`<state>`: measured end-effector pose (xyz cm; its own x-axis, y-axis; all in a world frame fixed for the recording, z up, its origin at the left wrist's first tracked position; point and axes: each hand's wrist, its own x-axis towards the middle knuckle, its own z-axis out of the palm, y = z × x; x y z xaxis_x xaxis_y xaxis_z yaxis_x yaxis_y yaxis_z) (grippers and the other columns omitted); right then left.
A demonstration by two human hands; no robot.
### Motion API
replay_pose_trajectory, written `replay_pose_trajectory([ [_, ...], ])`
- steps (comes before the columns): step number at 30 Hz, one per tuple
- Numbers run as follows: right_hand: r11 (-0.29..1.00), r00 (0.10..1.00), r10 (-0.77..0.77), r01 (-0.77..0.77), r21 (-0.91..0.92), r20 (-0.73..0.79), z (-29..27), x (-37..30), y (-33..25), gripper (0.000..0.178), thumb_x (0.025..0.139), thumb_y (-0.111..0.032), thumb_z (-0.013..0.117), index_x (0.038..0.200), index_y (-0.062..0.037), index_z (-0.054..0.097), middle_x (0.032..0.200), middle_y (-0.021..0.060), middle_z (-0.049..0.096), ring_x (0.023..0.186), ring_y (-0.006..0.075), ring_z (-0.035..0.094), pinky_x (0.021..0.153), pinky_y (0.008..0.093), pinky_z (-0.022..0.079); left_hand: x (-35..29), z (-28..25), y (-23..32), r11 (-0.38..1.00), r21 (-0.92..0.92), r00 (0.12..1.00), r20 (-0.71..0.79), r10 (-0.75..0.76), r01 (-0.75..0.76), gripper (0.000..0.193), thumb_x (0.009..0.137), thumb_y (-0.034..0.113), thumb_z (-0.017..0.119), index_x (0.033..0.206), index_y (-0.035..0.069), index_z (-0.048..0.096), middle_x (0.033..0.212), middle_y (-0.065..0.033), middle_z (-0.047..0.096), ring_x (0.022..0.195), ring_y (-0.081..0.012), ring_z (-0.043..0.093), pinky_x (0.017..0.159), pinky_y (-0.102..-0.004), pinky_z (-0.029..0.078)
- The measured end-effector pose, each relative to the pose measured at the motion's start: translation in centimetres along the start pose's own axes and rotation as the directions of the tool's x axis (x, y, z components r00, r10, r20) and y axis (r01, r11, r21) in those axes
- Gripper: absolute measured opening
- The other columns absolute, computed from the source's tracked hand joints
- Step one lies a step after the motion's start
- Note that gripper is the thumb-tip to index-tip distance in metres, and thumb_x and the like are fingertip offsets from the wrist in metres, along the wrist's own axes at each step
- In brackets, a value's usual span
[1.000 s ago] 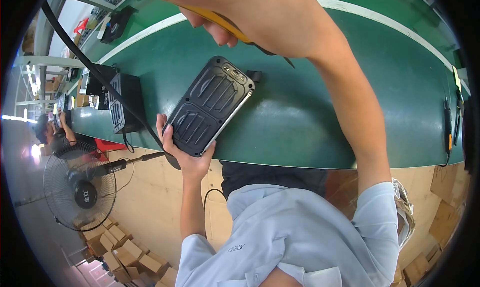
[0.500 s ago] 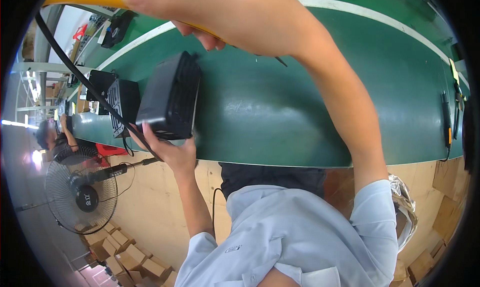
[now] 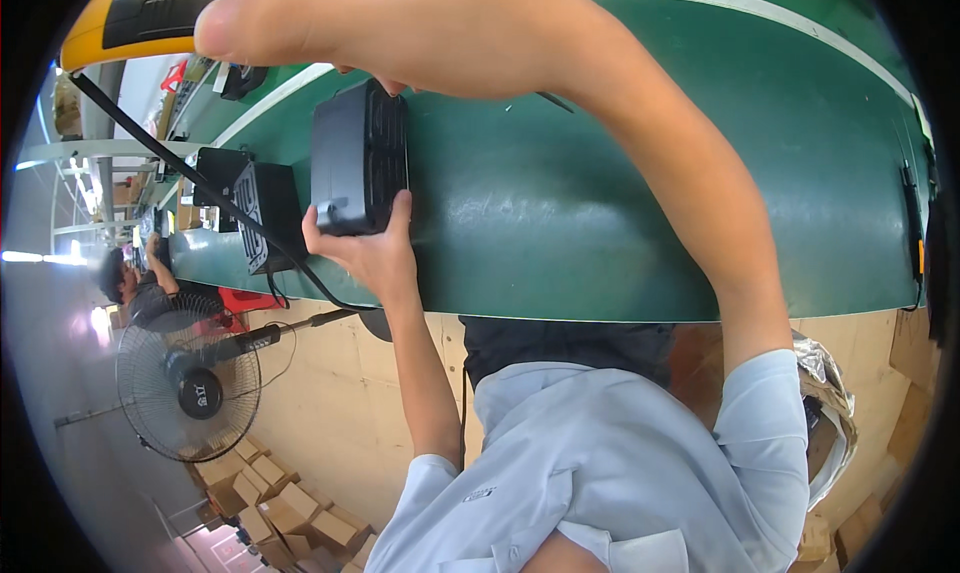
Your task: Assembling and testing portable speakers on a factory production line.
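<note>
My left hand (image 3: 372, 253) grips the near end of a black slotted box-shaped housing (image 3: 338, 158), thumb on its right side and fingers on its left. The housing stands over the green work table (image 3: 560, 223). Above its far end, close to the camera, my right hand (image 3: 430, 33) is wrapped round a yellow-and-black corded hand tool (image 3: 160, 13). Its black cable (image 3: 185, 173) hangs down across the left of the view. My right palm and wrist hide the tool's front, so its exact kind does not show. A thin dark tip (image 3: 556, 101) peeks out under my wrist.
Another black housing with a patterned face (image 3: 265, 213) stands left of mine. A standing fan (image 3: 190, 388) is at the left, beyond the table edge, with a person (image 3: 140, 278) further off. Cardboard boxes (image 3: 290, 508) lie on the floor. A pen-like tool (image 3: 915, 233) lies far right.
My left hand has pushed the housing farther from me and turned it straighter. The yellow tool has come lower into view with my right hand. The whole view has shifted slightly.
</note>
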<state>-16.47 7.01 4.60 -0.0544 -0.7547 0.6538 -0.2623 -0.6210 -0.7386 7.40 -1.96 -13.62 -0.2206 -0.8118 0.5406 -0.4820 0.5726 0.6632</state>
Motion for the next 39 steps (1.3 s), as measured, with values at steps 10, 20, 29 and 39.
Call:
replay_pose_trajectory([
  [10, 0.964, 0.964, -0.262, 0.264, 0.043, -0.039, -0.1, 0.0, 1.5, 0.069, 0.099, -0.06, 0.05, 0.091, 0.0063, 0.066, 0.071, 0.0158, 0.064, 0.062, 0.0235, 0.059, 0.06, 0.0334, 0.046, 4.1, -3.7, -0.8, 0.496, 0.468, 0.617, 0.146, 0.773, -0.732, 0.081, 0.064, -0.002, 0.084, 0.138, 0.014, 0.054, 0.134, -0.019, 0.042, 0.122, -0.0375, 0.045, 0.101, -0.0507, 0.04],
  [20, 0.952, 0.953, -0.298, 0.301, 0.059, -0.048, -0.4, -0.3, 1.3, 0.069, 0.1, -0.057, 0.05, 0.088, 0.0085, 0.067, 0.069, 0.0185, 0.064, 0.06, 0.0247, 0.061, 0.059, 0.0344, 0.047, 1.6, -3.6, -5.0, 0.511, 0.382, 0.59, 0.123, 0.798, -0.77, 0.076, 0.069, 0.006, 0.087, 0.134, 0.02, 0.051, 0.133, -0.019, 0.04, 0.12, -0.0393, 0.046, 0.097, -0.0567, 0.043],
  [29, 0.951, 0.951, -0.297, 0.303, 0.061, -0.09, -0.6, -0.2, 1.6, 0.069, 0.1, -0.056, 0.05, 0.087, 0.0095, 0.068, 0.069, 0.0196, 0.065, 0.062, 0.0275, 0.062, 0.061, 0.0365, 0.048, 4.4, -5.6, -2.5, 0.856, 0.244, 0.855, -0.146, 0.497, -0.456, 0.098, 0.061, 0.009, 0.097, 0.143, 0.008, 0.043, 0.141, -0.0225, 0.041, 0.135, -0.0412, 0.041, 0.109, -0.0514, 0.041],
  [39, 0.965, 0.957, -0.26, 0.253, -0.066, -0.13, -1.0, -0.4, -0.1, 0.067, 0.097, -0.057, 0.053, 0.081, 0.007, 0.066, 0.066, 0.0142, 0.062, 0.058, 0.0245, 0.058, 0.06, 0.0363, 0.047, 7.7, -5.4, 0.6, 0.534, 0.44, 0.624, 0.079, 0.778, -0.722, 0.065, 0.062, 0.0, 0.082, 0.121, 0.024, 0.073, 0.135, -0.0175, 0.052, 0.122, -0.0368, 0.052, 0.102, -0.0469, 0.043],
])
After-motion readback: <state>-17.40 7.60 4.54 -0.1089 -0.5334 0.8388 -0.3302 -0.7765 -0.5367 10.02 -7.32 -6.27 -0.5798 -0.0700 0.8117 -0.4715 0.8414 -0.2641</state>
